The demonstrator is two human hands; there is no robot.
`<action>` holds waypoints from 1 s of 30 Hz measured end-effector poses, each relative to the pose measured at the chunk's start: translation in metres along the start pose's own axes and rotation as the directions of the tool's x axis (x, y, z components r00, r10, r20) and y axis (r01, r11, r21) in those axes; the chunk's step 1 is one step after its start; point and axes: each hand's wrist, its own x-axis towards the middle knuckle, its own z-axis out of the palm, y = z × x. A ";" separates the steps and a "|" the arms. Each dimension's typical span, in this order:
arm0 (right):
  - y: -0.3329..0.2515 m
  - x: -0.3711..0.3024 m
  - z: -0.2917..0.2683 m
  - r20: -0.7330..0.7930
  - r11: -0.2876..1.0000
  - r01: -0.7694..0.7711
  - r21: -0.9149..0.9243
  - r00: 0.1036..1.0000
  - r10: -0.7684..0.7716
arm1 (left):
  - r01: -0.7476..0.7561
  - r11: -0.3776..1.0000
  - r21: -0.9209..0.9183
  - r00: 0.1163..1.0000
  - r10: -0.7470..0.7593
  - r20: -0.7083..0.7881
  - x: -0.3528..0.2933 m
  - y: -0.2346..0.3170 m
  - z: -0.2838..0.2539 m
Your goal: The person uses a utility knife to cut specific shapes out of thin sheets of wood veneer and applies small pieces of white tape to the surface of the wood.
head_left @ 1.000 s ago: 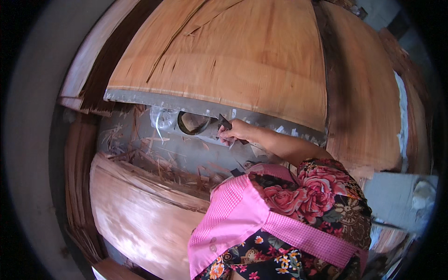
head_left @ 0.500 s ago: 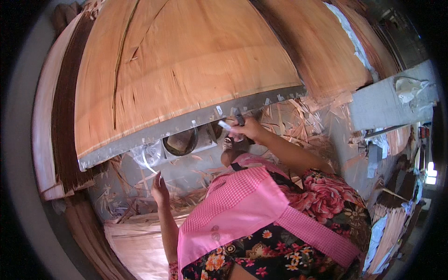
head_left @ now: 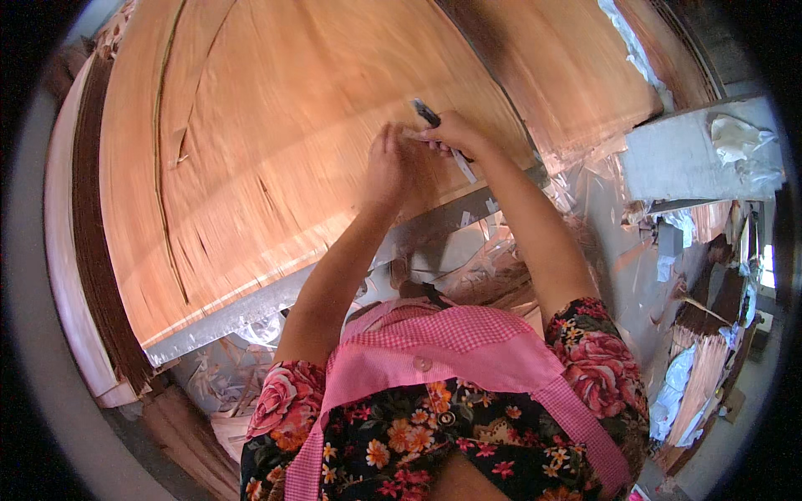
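Both my hands are close together over the near part of a large wood veneer sheet (head_left: 276, 142). My right hand (head_left: 455, 136) is closed around a black-handled tool (head_left: 425, 112). A narrow pale strip (head_left: 464, 166) sticks out below that hand; whether it belongs to the tool is unclear. My left hand (head_left: 389, 167) is slightly blurred, its fingers pinched toward a short whitish strip of tape between the hands. What its fingertips touch is partly hidden.
A grey edge (head_left: 225, 321) with small white pieces on it runs along the veneer's near side. Another veneer stack (head_left: 568, 75) lies to the right, beside a pale board (head_left: 702, 154) with crumpled plastic (head_left: 739, 138). Veneer scraps (head_left: 493, 259) litter the floor below.
My left hand has moved up and right from below the edge onto the veneer, beside my right hand. My right hand has also risen over the sheet, still holding the black-handled tool.
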 end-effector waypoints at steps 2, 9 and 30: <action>-0.001 0.012 -0.004 0.011 0.990 -0.058 -0.130 0.998 0.060 | -0.009 0.988 0.154 1.000 0.012 -0.019 0.000 0.003 0.009; 0.000 -0.007 -0.014 -0.043 0.980 -0.068 -0.187 0.997 0.061 | -0.089 0.760 0.644 0.993 0.017 0.117 0.000 0.014 0.016; 0.062 -0.044 -0.029 -0.331 0.690 0.013 0.724 0.884 0.330 | -0.689 0.650 0.320 0.708 0.512 0.486 0.058 0.021 0.067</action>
